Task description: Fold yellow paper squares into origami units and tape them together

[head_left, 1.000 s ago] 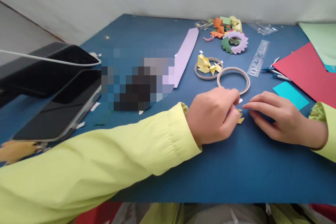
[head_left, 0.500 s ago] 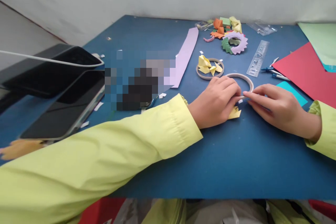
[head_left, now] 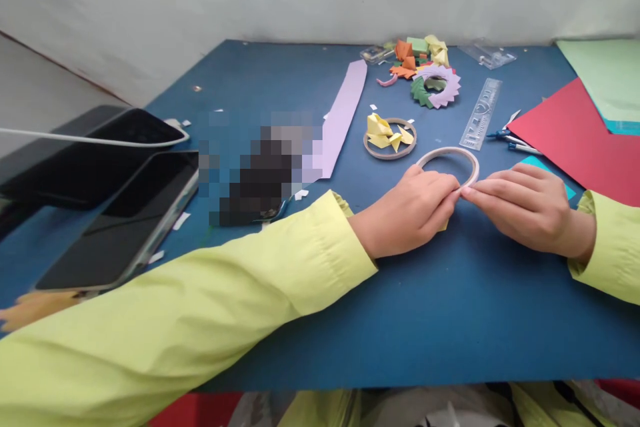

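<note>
A thin tape ring (head_left: 440, 154) lies on the blue table (head_left: 425, 307). My left hand (head_left: 407, 210) rests on the near edge of the ring, fingers curled and pinched on it. My right hand (head_left: 523, 203) meets it from the right, fingertips pressed together at the ring's near right edge. A small yellow folded paper (head_left: 443, 226) peeks out under my left fingers. Both sleeves are yellow-green.
A second ring with yellow folded pieces (head_left: 389, 135) lies beyond. A lilac paper strip (head_left: 343, 113), a paper wreath (head_left: 435, 83), a clear ruler (head_left: 481, 113), red paper (head_left: 575, 130) and a pen (head_left: 505, 137) lie further back. Dark tablets (head_left: 120, 213) sit at left.
Both hands moved from the small yellow piece up to the tape ring and pinched its near edge. The view shifted slightly.
</note>
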Motion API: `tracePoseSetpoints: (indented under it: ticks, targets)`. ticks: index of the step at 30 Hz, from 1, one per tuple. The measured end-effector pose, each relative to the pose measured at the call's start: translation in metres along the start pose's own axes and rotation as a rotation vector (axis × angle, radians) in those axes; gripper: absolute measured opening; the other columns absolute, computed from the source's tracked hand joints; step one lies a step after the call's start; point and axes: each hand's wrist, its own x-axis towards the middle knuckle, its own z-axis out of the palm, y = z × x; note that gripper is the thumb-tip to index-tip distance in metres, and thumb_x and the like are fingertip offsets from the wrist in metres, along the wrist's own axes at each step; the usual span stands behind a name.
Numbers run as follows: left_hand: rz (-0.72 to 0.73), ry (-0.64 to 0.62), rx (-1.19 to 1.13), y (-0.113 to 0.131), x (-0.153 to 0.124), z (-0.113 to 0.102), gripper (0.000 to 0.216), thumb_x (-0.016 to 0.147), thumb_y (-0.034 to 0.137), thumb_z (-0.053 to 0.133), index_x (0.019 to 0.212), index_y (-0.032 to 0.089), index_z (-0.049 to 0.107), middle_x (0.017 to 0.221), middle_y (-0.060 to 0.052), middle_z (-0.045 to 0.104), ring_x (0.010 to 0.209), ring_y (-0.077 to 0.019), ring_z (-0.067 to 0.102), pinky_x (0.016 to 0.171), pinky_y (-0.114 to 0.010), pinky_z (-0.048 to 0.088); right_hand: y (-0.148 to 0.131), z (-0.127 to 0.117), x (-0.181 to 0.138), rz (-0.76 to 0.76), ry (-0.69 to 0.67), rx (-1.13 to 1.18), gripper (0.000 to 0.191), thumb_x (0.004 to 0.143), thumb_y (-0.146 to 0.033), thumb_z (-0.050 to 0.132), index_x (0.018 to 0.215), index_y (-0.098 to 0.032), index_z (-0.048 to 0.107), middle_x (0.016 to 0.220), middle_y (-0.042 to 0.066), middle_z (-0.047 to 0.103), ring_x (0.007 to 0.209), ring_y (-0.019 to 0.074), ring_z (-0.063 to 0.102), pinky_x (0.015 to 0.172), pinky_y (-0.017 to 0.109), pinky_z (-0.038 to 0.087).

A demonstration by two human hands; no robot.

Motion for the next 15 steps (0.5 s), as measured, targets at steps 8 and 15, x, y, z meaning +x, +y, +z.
tracePoseSetpoints:
  ticks: [8,15]
  targets:
    - [-0.009,0.053,-0.025,0.006,0.000,0.000,0.027,0.096,0.020,0.026,0.080,0.016,0.048,0.074,-0.002,0.057,0.067,-0.0152,0.049,0.073,-0.029,0.034,0.004,-0.011,0.006,-0.082,-0.015,0.026,0.021,0.085,-0.011,0.055,0.100,-0.023,0.061,0.086,0.004,0.072,0.079,0.0189,0.068,0.058,0.032,0.047]
    - [-0.033,0.113,0.008,0.013,-0.003,0.001,0.024,0.095,0.020,0.030,0.085,0.015,0.051,0.079,-0.005,0.059,0.074,-0.0176,0.051,0.072,-0.031,0.034,-0.005,-0.004,0.010,0.250,0.011,0.228,0.021,0.084,-0.011,0.055,0.096,-0.027,0.058,0.083,0.003,0.068,0.075,0.0198,0.062,0.068,0.036,0.052]
